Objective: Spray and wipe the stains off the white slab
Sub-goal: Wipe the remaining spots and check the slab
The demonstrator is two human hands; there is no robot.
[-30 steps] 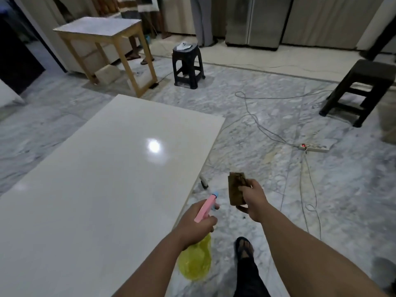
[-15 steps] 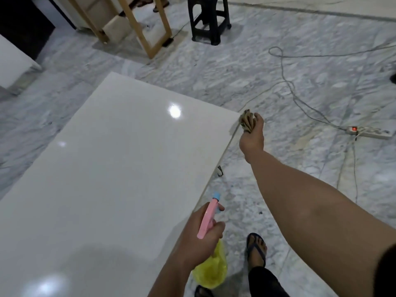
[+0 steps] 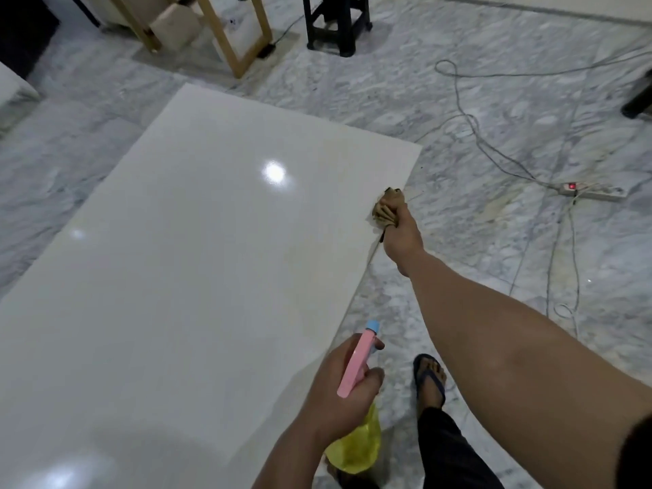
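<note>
A large glossy white slab fills the left and middle of the head view. Faint yellowish marks show near its right edge. My right hand is stretched forward and grips a crumpled brown cloth, which rests on the slab's right edge. My left hand is low, just off the slab's right edge, wrapped around a spray bottle with a pink head, blue nozzle and yellow body.
The floor is grey-white marble. White cables and a power strip with a red light lie to the right. A black stool and wooden table legs stand beyond the slab. My sandalled foot is beside the slab.
My right hand has reached forward from near my body and brought the cloth down onto the slab's right edge. The view has tilted down. My left hand keeps the bottle.
</note>
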